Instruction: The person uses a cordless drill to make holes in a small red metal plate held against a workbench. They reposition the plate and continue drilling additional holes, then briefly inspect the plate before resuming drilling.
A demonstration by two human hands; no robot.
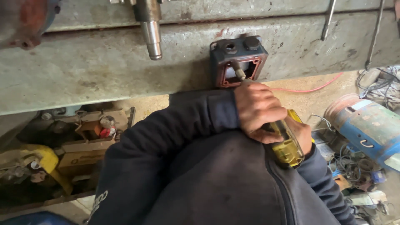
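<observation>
Screwdriver with a clear yellow handle, held low against the person's dark sweatshirt, shaft angled up and left. Its metal tip end pokes into the open square mouth of a small dark terminal box, which sits against the front face of a long grey, worn metal beam. Box rim shows reddish edging; two round capped ports on its top.

Left hand wraps over the upper part of the handle and the shaft base, fingers clenched around it, knuckles toward the box. Right hand sits behind and below, mostly hidden by the handle; it cups the butt end, closed on the handle as far as can be seen. Both forearms in dark sleeves, the left one crossing in front of the body.

Above the beam, a steel shaft hangs down, left of the box and well apart from it. Rusty round part at top left. Thin pink cable runs along the sandy floor just right of the box. Blue motor housing lies far right among loose wires. Yellow machine part and cardboard boxes sit low left, under the beam.
</observation>
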